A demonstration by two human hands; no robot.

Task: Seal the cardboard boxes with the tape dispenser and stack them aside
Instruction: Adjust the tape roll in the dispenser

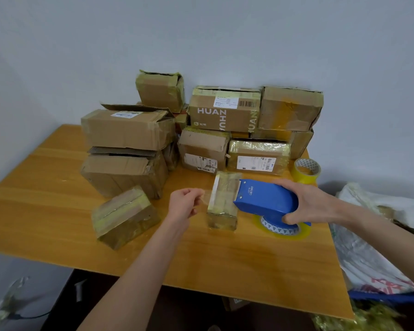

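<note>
Head view: the tape (pixel 204 197) is clear and barely visible, a faint glossy strip between the left hand (pixel 184 204) and the top of the box (pixel 222 201); where it ends on the box cannot be made out. The left hand's curled fingers and thumb pinch its free end, just left of the box. The right hand (pixel 313 201) wraps over the rear of the dispenser (pixel 265 199), thumb under its rim, gripping it firmly and hiding its back; its mouth rests at the box's upper right edge. The dispenser is smooth blue plastic, rounded, with a yellowish tape roll beneath it. The box is small, upright cardboard, wrapped in shiny wrinkled tape, standing on the wood-grain table (pixel 58 223) near its middle. Behind it, the pile (pixel 225 115) of dented, taped cartons hides the table's far edge; the crinkled plastic bags (pixel 368 259) at right are cut off by the frame.
</note>
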